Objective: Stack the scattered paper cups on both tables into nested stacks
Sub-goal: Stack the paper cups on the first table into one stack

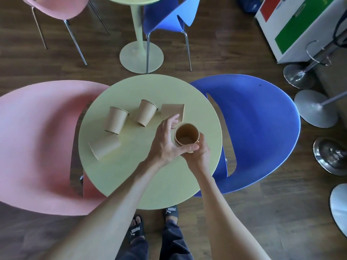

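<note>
The cups (116,120) are plain brown paper. The round table (150,175) is pale yellow-green. One chair (37,147) is pink, the other (253,128) blue. The floor (262,212) is dark wood-grain.

Bare forearms, no sleeves in sight. Left hand (165,145) and right hand (197,153) without gloves. Dark trousers (169,243), perhaps navy and faintly ribbed. Black slide sandals (136,231) with white PUMA lettering and a cat logo.

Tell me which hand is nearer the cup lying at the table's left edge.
Left. The left hand is to the right of that cup, across bare tabletop; the right hand is farther right, holding the upright cup.
</note>
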Tool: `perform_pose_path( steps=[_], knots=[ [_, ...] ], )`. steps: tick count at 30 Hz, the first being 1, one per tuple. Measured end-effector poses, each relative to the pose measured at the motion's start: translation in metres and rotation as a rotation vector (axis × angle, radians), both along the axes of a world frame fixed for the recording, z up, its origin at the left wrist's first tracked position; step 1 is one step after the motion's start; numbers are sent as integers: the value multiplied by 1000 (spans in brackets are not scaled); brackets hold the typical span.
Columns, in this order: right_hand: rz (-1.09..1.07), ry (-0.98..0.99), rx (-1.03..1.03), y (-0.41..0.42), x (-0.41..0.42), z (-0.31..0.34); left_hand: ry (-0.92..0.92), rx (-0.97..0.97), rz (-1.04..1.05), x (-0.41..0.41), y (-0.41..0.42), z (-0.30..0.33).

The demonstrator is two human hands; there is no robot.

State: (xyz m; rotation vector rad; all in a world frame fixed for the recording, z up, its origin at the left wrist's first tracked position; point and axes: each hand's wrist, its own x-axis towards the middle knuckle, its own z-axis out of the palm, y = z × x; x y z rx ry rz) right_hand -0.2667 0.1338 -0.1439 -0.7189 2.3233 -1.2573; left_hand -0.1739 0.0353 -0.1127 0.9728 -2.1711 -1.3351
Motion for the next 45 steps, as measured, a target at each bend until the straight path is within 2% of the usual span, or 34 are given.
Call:
perform_pose_path(
  steps=[2,4,6,8,11,14,19,25,29,32,37,39,41,43,45],
  knots=[
    [-26,-9,3,-1,-4,-3,18,99,53,-8,-3,4],
    [-50,-11,8,-1,-9,-5,52,126,192,-18,-12,0],
    [-71,1,11,-2,-15,-6,-16,51,304,-31,-24,-7],
    [-85,-1,23,-3,-24,-6,-160,-5,327,-44,-35,-15],
    [-104,-3,32,-7,-37,-6,-353,-239,242,-60,-50,-21],
    [-102,16,32,-10,-47,-8,-521,-505,19,-75,-66,-26],
    [-76,2,31,-14,-53,-9,-721,-607,-201,-97,-83,-28],
    [-83,15,17,-13,-52,-11,-847,-660,-216,-102,-83,-32],
    [-83,21,23,-10,-51,-11,-859,-658,-231,-96,-83,-35],
    [-95,35,39,-7,-49,-10,-756,-616,-178,-90,-81,-28],
    [-102,28,66,-4,-44,-4,-215,-373,246,-79,-71,7],
    [-82,21,68,-5,-39,-2,19,-296,340,-71,-61,18],
    [-59,5,62,-7,-33,0,207,-113,359,-59,-46,28],
    [-45,-28,56,-11,-27,2,276,19,322,-47,-31,32],
    [-32,-58,46,-17,-20,4,263,58,278,-36,-18,30]
  ],
)
